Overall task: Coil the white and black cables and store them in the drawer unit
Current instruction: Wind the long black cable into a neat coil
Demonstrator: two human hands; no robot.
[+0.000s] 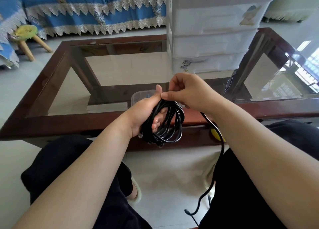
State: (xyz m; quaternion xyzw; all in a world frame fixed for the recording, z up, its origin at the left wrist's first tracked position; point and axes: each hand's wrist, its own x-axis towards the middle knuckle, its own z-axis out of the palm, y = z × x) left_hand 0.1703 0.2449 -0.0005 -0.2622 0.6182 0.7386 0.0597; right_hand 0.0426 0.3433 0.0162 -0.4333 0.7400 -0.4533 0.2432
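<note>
A seated person's left hand (146, 111) grips a bundle of glossy black round cable (168, 123) wound into several loops, held just above the near edge of a dark red-brown wooden coffee table with a glass top (51, 90). The left thumb points up along the top of the coil, and the fingers (158, 120) curl through the middle of the loops, their tips showing between the strands. The left forearm reaches in from lower left, wrist roughly straight.

The right hand (188, 92) comes in from the right with its wrist bent downward, thumb and curled fingers pinching the cable at the top of the coil, right against the left thumb (exactly which fingertips meet the strand cannot be made out). From under the right wrist a loose tail of the same cable (221, 151) drops past the table edge, runs down beside the right leg in black trousers, and ends in a small curl near the pale tiled floor (172, 185).

On the far right of the table stands a tall white translucent plastic drawer unit (212, 30), its stacked drawers all pushed in. A small clear plastic tub (138, 96) shows under the glass, just beyond the left hand.
</note>
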